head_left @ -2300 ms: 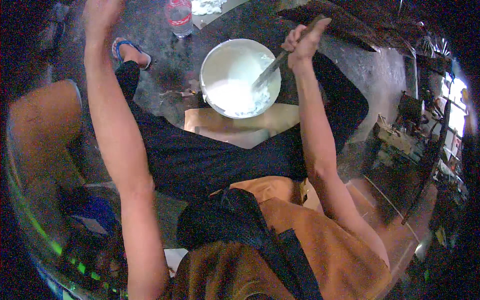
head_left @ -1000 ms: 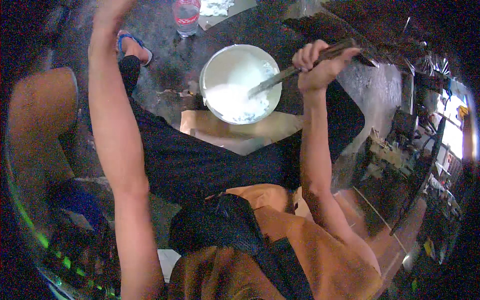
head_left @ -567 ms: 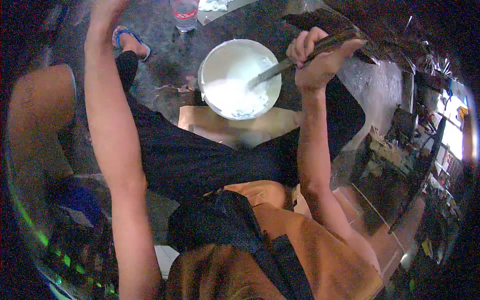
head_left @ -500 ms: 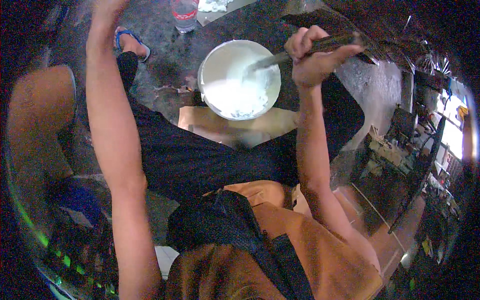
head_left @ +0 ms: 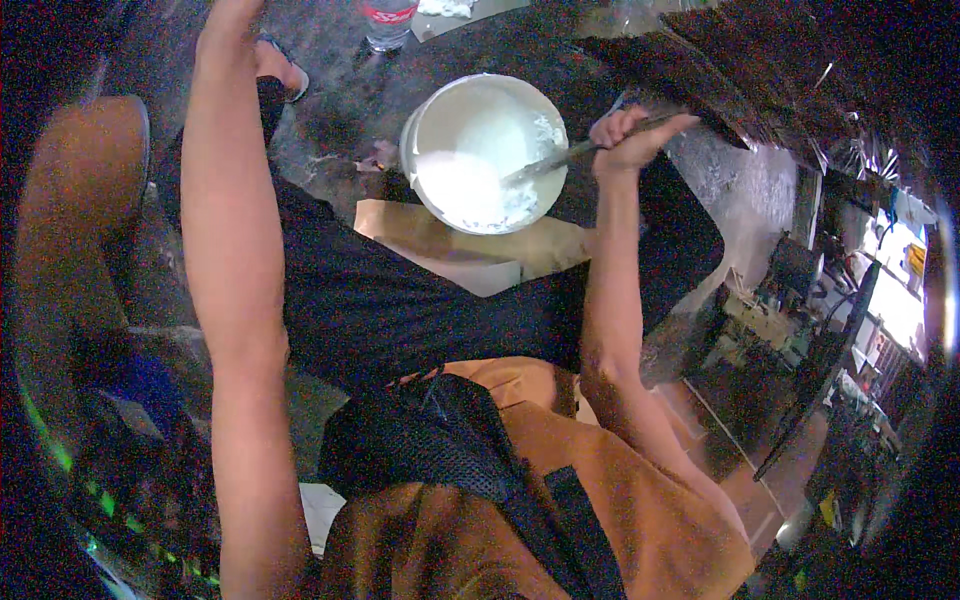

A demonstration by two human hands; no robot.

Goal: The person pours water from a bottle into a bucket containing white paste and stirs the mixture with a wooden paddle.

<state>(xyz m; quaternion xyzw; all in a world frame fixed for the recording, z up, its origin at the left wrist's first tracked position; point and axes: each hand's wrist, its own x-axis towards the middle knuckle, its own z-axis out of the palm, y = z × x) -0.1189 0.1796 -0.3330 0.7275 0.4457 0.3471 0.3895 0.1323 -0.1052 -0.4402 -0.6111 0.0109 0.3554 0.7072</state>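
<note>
A white bucket stands in front of me, between my dark-trousered legs. Inside it lies a pale, wet-looking mass, washed out by glare. From the right, my right hand holds a long grey-brown stick, fingers closed round its upper end. The stick slants down over the rim, its lower end reaching into the white mass. My left arm stretches forward past the bucket's left side, and the hand itself lies beyond the top edge of the picture.
A flat piece of cardboard lies at the bucket's near side. Beyond stand a clear bottle with a red label and a sheet bearing white lumps. A sandalled foot rests on the dark floor. Clutter fills the right.
The stick's lower end has shifted within the bucket, and my right hand has moved slightly lower in the picture. The whole view has tilted a little; my left arm remains stretched forward.
</note>
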